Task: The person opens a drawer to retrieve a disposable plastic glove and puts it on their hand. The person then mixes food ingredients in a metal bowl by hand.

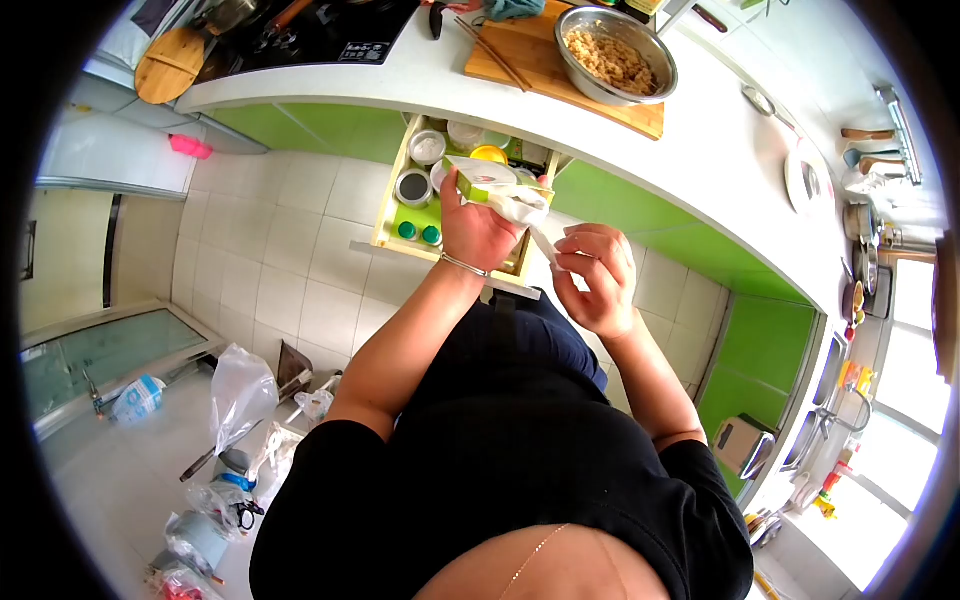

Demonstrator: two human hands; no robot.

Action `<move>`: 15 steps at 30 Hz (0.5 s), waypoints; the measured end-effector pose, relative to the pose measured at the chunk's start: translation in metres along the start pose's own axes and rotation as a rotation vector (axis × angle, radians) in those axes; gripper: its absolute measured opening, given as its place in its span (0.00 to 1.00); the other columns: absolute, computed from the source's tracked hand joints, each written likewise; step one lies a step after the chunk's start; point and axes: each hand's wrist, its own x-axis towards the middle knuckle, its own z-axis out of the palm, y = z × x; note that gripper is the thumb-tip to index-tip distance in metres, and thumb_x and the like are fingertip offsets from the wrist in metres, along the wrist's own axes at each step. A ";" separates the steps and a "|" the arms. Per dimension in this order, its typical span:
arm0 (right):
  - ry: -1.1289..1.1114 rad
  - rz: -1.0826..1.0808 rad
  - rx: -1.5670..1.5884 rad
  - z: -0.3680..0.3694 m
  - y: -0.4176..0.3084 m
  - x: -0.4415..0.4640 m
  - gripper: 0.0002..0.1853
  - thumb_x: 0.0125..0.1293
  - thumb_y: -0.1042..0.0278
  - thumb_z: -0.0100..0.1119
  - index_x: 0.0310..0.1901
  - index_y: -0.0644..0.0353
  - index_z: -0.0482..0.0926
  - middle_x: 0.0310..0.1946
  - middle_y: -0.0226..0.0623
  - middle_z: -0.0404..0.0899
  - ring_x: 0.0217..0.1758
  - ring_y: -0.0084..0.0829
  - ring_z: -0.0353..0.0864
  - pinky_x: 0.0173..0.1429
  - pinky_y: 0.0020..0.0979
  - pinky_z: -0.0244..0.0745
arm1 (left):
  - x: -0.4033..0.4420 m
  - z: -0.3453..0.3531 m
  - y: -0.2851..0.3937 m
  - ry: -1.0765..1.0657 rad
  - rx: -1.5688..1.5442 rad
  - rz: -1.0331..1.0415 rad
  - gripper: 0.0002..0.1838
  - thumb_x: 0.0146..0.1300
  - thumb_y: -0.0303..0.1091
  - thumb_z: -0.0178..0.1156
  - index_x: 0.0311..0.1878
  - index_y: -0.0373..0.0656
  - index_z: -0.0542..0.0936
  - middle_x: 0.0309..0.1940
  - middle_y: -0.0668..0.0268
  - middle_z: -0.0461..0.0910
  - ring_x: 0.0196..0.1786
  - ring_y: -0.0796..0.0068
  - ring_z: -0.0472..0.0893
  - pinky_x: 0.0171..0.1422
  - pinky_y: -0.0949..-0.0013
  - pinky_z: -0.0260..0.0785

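In the head view, the left hand [478, 235] is curling part-open, palm up, under a green-and-white carton [484, 178] at upper centre, apparently serving as its support and leaving the right hand [600, 275] free; the right is bending its fingers and pinching a thin white strip [543, 246]. Crumpled white sheeting is hanging from the carton; whether plastic or paper, I cannot tell. Below, an open wooden drawer [424, 213] is holding round jars. Upper right, a shiny metal bowl [600, 92] is containing lumpy tan mixture [610, 60], probably resting on the smooth wooden board [540, 35] to spare the counter.
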 end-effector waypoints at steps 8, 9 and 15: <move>0.232 0.473 0.378 -0.005 0.006 -0.011 0.09 0.65 0.67 0.56 0.40 0.65 0.78 0.39 0.44 0.79 0.41 0.39 0.79 0.48 0.35 0.73 | 0.002 0.011 -0.005 -0.008 0.063 -0.049 0.35 0.64 0.65 0.46 0.61 0.45 0.70 0.54 0.57 0.75 0.64 0.43 0.68 0.71 0.43 0.56; 0.147 0.547 0.235 -0.012 0.009 -0.003 0.06 0.64 0.71 0.57 0.39 0.63 0.79 0.37 0.43 0.78 0.40 0.37 0.79 0.47 0.34 0.73 | 0.003 0.012 -0.006 -0.007 0.065 -0.054 0.35 0.64 0.65 0.46 0.61 0.45 0.70 0.54 0.57 0.75 0.64 0.43 0.68 0.71 0.43 0.56; -0.208 0.385 -0.089 -0.017 0.004 0.023 0.12 0.51 0.73 0.66 0.40 0.54 0.83 0.34 0.34 0.71 0.39 0.37 0.74 0.44 0.36 0.73 | 0.006 0.014 -0.009 -0.057 0.139 -0.072 0.35 0.66 0.65 0.41 0.60 0.44 0.70 0.53 0.59 0.77 0.61 0.48 0.73 0.71 0.47 0.59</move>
